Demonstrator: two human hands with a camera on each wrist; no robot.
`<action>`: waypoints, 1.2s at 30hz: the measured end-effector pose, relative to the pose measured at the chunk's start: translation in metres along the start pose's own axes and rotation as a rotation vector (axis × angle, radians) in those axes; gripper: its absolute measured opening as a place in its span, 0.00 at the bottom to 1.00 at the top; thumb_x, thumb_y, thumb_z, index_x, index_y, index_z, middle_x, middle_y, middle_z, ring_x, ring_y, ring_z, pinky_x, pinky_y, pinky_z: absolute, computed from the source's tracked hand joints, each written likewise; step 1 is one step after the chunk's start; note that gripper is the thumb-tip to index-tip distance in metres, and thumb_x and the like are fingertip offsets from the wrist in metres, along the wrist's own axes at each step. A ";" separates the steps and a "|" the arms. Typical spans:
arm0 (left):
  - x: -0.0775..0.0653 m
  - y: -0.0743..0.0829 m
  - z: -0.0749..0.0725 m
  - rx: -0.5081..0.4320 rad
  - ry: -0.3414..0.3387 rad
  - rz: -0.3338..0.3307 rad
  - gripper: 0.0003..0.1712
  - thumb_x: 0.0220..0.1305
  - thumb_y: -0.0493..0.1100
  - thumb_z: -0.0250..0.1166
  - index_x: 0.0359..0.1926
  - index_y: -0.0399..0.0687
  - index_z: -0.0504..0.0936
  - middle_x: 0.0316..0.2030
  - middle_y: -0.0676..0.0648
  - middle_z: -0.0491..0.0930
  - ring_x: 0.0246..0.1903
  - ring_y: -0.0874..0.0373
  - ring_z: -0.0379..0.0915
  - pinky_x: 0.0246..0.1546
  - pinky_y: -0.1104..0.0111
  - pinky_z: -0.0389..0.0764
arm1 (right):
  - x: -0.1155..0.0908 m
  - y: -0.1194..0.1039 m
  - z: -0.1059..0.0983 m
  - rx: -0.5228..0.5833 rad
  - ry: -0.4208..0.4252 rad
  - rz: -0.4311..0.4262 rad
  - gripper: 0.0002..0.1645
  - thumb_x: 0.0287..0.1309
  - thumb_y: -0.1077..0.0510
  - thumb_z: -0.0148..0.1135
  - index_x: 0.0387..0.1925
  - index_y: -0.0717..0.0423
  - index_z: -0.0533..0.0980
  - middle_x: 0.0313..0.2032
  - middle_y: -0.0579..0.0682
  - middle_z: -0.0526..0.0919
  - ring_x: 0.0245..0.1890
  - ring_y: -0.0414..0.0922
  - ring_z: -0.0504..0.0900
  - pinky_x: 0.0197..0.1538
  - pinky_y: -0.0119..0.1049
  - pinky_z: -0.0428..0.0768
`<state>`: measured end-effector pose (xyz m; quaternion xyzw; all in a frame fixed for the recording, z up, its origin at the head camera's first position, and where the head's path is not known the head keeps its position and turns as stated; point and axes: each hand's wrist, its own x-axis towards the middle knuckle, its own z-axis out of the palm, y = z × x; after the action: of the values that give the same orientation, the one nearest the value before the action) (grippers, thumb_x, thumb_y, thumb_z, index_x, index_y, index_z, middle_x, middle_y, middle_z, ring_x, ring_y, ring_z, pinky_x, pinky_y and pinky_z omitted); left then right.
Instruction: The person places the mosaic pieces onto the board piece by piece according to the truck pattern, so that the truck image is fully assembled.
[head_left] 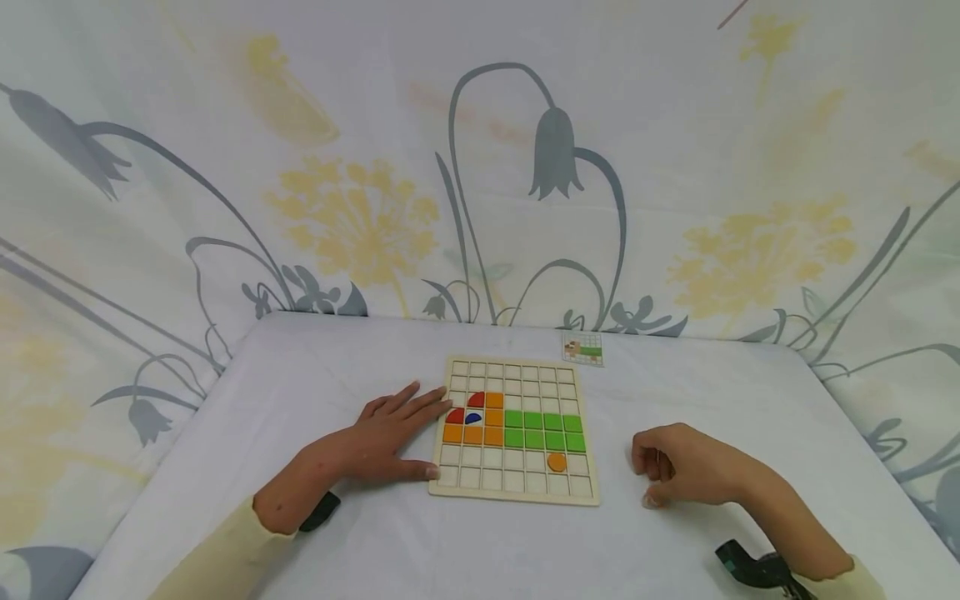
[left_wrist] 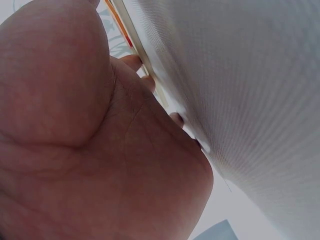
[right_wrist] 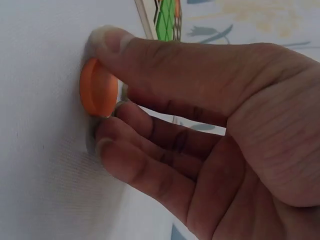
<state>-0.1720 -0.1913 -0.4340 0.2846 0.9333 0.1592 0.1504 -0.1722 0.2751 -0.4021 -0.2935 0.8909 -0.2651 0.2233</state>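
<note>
A pale wooden grid board (head_left: 513, 498) lies flat on the white cloth. On it sit two rows of green squares (head_left: 534, 439), several orange squares (head_left: 494, 418), two red quarter-round pieces (head_left: 477, 400), a blue half-round piece (head_left: 473, 418) and an orange disc (head_left: 557, 462). My left hand (head_left: 382, 437) rests at the board's left edge, fingers spread, with fingertips and thumb touching the rim. To the right of the board, my right hand (head_left: 693, 462) pinches a second orange disc (right_wrist: 97, 89) between thumb and fingers, close to the cloth. That disc is hidden in the head view.
A small picture card (head_left: 582, 349) showing a gridded animal pattern lies beyond the board's far right corner. Flower-patterned fabric (head_left: 495, 167) rises behind and beside the white tabletop (head_left: 360, 550). Each wrist wears a dark device (head_left: 753, 567).
</note>
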 end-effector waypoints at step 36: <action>-0.003 0.001 -0.002 -0.009 0.010 0.019 0.54 0.69 0.72 0.65 0.86 0.63 0.52 0.86 0.55 0.43 0.85 0.43 0.30 0.77 0.38 0.48 | 0.122 -0.096 0.063 0.150 0.332 -0.198 0.06 0.64 0.60 0.76 0.35 0.49 0.83 0.32 0.37 0.83 0.32 0.37 0.79 0.38 0.31 0.81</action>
<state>-0.1700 -0.1925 -0.4317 0.2920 0.9305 0.1663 0.1457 -0.1873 0.1094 -0.4215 -0.3142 0.8601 -0.3961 0.0675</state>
